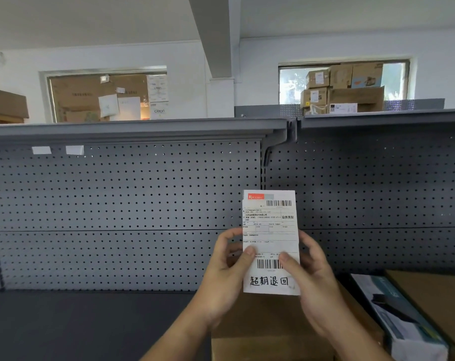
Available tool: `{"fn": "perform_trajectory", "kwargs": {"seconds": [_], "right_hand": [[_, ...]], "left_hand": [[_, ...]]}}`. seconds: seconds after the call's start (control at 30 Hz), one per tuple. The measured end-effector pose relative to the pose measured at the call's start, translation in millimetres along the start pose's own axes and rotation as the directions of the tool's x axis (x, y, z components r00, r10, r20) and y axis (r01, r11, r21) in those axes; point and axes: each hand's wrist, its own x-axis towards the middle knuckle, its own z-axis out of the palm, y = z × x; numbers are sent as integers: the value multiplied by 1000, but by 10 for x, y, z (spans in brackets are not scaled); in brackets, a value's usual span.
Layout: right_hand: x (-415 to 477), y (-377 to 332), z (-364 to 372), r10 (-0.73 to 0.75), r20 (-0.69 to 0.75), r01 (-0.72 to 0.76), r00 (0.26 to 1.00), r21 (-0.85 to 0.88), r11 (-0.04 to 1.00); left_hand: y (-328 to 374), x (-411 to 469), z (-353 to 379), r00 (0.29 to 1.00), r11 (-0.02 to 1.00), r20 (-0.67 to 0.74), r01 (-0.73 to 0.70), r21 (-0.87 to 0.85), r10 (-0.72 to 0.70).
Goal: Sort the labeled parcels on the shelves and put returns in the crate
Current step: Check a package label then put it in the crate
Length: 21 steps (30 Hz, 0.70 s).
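Starting at the left of the frame, I see the dark shelf (78, 321) running along the bottom, with the perforated back panel (117, 204) rising behind it. Two small white tags (41, 150) sit at the panel's upper left.

Moving toward the centre, my left hand (226, 272) pinches the left edge of a shipping label (270, 230), thumb on the printed face and fingers curled behind. The label stands upright, its long axis vertical, with a barcode near the top and another lower down. Handwritten characters sit along the bottom and appear to mark an overdue return. My right hand (315, 277) grips the opposite edge the same way, thumb beside the lower barcode. So both hands are clamped on the label and it hangs squarely between them.

Directly beneath my hands, at lower centre, lies a brown carton (268, 321). The label's bottom edge shows just in front of its top. I cannot tell whether the label is fixed to the carton or loose.

To the right, a printed box (393, 316) leans beside another brown carton (434, 295), nearer my right hand.

No crate is in view. I judge the next move depends on the carton lying straight below and equally close to both hands, so either could drop to it.
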Motion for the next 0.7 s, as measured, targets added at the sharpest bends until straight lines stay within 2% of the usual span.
{"fn": "perform_trajectory", "kwargs": {"seconds": [0.13,0.27,0.37,0.43,0.7], "right_hand": [[16,6,-43,-9,5,9,1000,7,1000],[49,26,-68,10,17,-10,1000,43,999],[90,61,-71,28,38,-30,999,52,998],[113,88,-54,42,57,-46,997,60,997],[138,262,219,142,238,-166,961,87,982]], "left_hand": [[-3,58,-102,1000,994,13,-18,111,16],[-36,74,-312,999,955,0,46,294,-48],[-52,76,-501,996,801,-29,84,593,-83],[-63,72,-580,995,687,-49,94,721,-84],[11,-224,-879,958,352,-276,285,892,-76]]}}
